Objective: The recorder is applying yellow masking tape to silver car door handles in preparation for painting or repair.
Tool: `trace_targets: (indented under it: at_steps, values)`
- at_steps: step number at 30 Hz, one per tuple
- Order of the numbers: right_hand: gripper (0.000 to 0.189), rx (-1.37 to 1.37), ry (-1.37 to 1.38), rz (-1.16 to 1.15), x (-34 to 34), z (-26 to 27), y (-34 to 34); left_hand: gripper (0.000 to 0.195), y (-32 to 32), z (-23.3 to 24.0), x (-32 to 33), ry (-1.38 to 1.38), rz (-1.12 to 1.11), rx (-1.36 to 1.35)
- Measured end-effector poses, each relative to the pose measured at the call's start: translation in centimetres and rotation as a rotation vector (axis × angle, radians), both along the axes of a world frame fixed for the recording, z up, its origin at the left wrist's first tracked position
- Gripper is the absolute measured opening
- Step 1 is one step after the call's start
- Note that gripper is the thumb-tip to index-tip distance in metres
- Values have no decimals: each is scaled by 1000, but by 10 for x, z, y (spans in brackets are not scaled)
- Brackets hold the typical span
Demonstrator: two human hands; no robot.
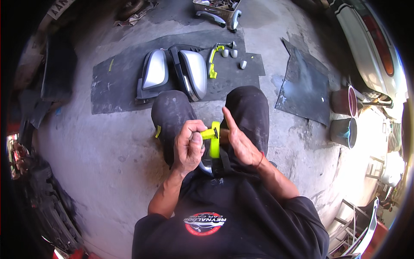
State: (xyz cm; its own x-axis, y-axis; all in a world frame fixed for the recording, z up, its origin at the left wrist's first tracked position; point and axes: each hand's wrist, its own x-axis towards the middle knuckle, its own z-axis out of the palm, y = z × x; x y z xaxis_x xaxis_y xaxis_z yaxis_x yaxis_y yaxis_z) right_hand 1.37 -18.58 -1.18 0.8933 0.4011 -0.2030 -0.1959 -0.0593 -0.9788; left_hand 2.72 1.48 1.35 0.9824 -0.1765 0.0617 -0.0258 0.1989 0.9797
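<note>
My left hand (190, 145) is closed around a small part wrapped in yellow masking tape (207, 134), with a dark end pointing right. Against that end stands a roll of yellow tape (214, 140), seen nearly edge-on between my hands. To the right of the roll, my right hand (241, 144) is held flat, fingers extended; whether it touches the roll cannot be told. A silver curved part (205, 169) lies in my lap, partly hidden. Beyond my knees are two silver side-mirror housings (156, 69) (194, 73) and a door handle partly covered with yellow tape (212, 61).
Small silver caps (234, 53) lie on the dark floor mat (119, 81). Ahead, silver door handles (210, 17) lean by a basket (220, 11). At right are another dark mat (304, 87), two buckets (343, 101) (343, 132) and a car's rear (365, 51).
</note>
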Motion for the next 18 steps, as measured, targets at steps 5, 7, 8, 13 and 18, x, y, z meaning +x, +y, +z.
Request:
trace_targets:
  at_steps: [5,7,8,13,18]
  values:
    - [82,321,125,-255,52,31,1,21,6,2,-6,-143,-70,212]
    - [85,286,125,-246,65,46,-2,20,2,-2,-10,-224,-75,281]
    - [88,239,125,-203,70,56,0,19,1,-3,-11,-197,-88,271]
    - [90,173,87,-181,85,82,4,18,-1,-7,-6,-149,-73,279]
    - [88,122,7,-147,88,96,11,19,-2,-21,3,-5,-2,347]
